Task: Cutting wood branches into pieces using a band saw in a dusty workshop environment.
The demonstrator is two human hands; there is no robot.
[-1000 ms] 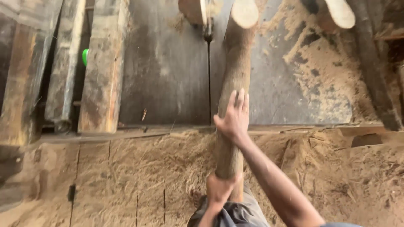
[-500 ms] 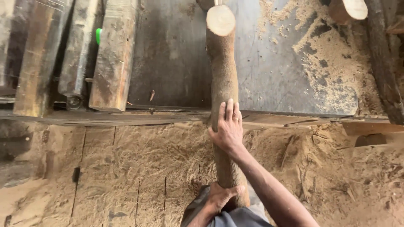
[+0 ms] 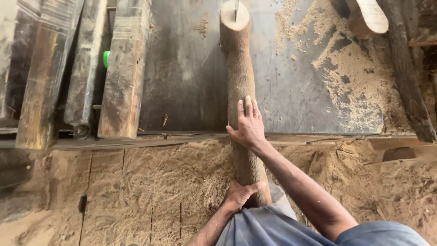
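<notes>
Planks [image 3: 118, 77] lie at the desk's [image 3: 182, 82] left edge. Our left hand [image 3: 239, 195] clamps the log's [image 3: 239, 77] near end, right hand [image 3: 248, 125] pressed flat on top, its far end meeting the blade [image 3: 236, 8]. Sawdust [image 3: 355, 82] and another log [image 3: 366, 16] lie rightward.

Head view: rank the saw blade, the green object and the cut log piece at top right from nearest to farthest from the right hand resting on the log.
Measured from the right hand on the log:
1. Saw blade, straight ahead at the log's far end.
2. Green object, up and left, between the planks.
3. Cut log piece, up at the far right corner, beyond the sawdust.
</notes>
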